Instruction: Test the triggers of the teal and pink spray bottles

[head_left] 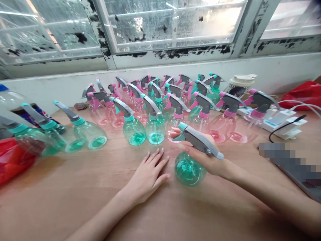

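My right hand (208, 157) is wrapped round the grey and teal trigger head of a green spray bottle (189, 169), which stands on the wooden table (75, 201) in front of me. My left hand (147, 175) lies flat on the table just left of that bottle, fingers stretched out, holding nothing. Behind both hands stand several rows of green spray bottles (134, 129) and pink spray bottles (223, 124), all with grey trigger heads.
More green bottles (87, 132) stand at the left next to a red bag (12, 160). A white power strip with cables (281, 122), a white lidded jar (242, 82) and another red bag (303, 93) are at the right. A window wall runs behind.
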`<state>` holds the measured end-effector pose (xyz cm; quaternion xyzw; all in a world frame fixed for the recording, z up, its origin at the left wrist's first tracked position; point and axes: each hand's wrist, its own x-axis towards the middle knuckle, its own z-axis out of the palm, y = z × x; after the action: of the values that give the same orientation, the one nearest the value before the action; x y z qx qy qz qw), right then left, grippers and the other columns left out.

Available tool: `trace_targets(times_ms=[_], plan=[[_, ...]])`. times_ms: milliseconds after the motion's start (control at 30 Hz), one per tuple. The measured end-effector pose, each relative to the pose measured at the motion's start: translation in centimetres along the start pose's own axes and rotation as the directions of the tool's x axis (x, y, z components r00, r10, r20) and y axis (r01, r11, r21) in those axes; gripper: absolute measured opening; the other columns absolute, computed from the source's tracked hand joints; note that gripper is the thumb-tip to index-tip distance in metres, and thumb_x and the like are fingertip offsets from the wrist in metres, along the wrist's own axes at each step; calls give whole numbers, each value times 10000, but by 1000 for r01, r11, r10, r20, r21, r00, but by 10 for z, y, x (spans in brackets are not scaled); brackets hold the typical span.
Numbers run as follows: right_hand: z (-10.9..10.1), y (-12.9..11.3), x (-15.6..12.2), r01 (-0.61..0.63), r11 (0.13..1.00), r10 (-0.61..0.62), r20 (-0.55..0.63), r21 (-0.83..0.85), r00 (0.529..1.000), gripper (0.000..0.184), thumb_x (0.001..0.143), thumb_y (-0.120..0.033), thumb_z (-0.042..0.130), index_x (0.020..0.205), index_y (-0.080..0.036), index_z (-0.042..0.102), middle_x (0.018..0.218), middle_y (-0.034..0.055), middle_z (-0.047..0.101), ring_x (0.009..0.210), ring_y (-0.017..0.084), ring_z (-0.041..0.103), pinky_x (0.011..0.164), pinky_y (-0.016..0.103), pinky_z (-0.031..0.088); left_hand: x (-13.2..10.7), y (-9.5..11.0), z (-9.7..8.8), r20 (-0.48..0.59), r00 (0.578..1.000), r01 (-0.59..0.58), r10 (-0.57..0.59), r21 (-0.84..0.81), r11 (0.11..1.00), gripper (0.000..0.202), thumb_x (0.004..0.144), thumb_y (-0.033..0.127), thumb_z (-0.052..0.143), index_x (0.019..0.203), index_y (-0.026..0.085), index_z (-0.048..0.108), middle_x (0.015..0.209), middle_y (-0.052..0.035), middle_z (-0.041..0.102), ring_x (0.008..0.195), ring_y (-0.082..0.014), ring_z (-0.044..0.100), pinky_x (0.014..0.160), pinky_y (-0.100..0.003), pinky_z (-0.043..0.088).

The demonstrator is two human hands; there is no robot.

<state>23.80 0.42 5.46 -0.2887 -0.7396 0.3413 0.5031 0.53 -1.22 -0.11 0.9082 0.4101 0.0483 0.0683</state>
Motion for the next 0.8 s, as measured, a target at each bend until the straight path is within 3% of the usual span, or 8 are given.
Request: trace_targets(times_ms=[133,333,500,600,800], plan=[[0,-1,-1,-16,999,17,7,-35,1000,316,913,-305,590,1221,-243,630,858,33,733,928,260,711,911,466,556,0,0,1,-6,1000,-2,3,2,1000,621,1035,590,262,1514,208,361,1588,-122,285,1476,-291,205,1170,-546,202],[0,-2,1,-24,1000,24,2,12,1000,236,905,-298,597,1130,-238,631,866,26,692,846,222,683,861,424,559,0,3,0,21,1000,4,-5,32,999,667,1025,615,237,1518,181,353,1591,-138,263,1478,-299,192,1164,-558,207],[-1,-4,3,-92,996,92,31,5,995,180,904,-308,595,1073,-249,617,643,-27,581,720,196,647,716,345,551,0,3,1,0,1000,0,0,24,1000,653,1026,613,247,1515,195,359,1585,-136,283,1476,-300,201,1165,-550,206],[-1,-5,4,-90,996,91,30,-8,995,197,890,-338,625,1065,-247,610,635,-32,558,668,180,618,638,306,526,-1,2,2,-11,1000,-4,4,23,1000,649,1025,614,251,1517,204,355,1582,-131,296,1475,-296,207,1168,-544,203],[-2,-10,7,49,992,-50,-1,-115,999,101,908,-314,600,858,-228,583,760,-21,593,607,121,550,577,263,473,-1,3,4,-11,1000,0,0,31,1000,656,1022,619,259,1525,204,335,1588,-126,282,1478,-291,196,1171,-543,192]])
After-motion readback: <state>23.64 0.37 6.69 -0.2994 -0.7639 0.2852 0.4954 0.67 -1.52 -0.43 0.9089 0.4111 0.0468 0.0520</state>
